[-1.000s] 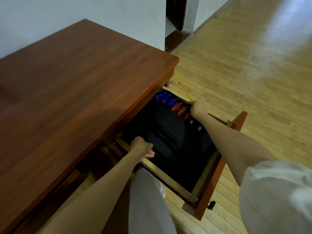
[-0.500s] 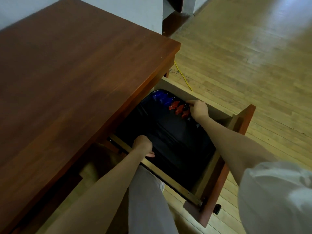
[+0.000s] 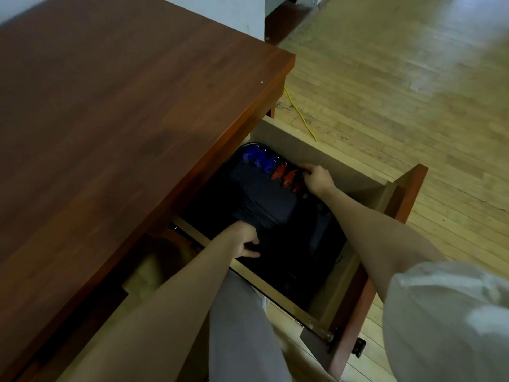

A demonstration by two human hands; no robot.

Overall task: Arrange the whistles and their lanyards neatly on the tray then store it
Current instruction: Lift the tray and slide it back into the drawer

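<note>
A dark tray (image 3: pixel 297 244) lies inside the open wooden drawer (image 3: pixel 325 164) under the desk. Blue whistles (image 3: pixel 260 159) and red whistles (image 3: pixel 285 176) line its far rim, and dark lanyards (image 3: pixel 264 199) run along its middle. My right hand (image 3: pixel 316 179) grips the tray's far edge beside the red whistles. My left hand (image 3: pixel 242 239) holds the tray's near edge at the drawer's side rail. The tray's inner end is hidden under the desk top.
The reddish-brown desk top (image 3: pixel 118 125) overhangs the drawer on the left. The drawer front (image 3: pixel 405 197) juts out over the wooden floor (image 3: pixel 399 86). A yellow cable (image 3: pixel 300 114) lies on the floor behind the drawer. My leg (image 3: pixel 242 332) is below.
The tray has slid deeper into the drawer and lower, with both hands following it. The view has moved closer and tilted down.
</note>
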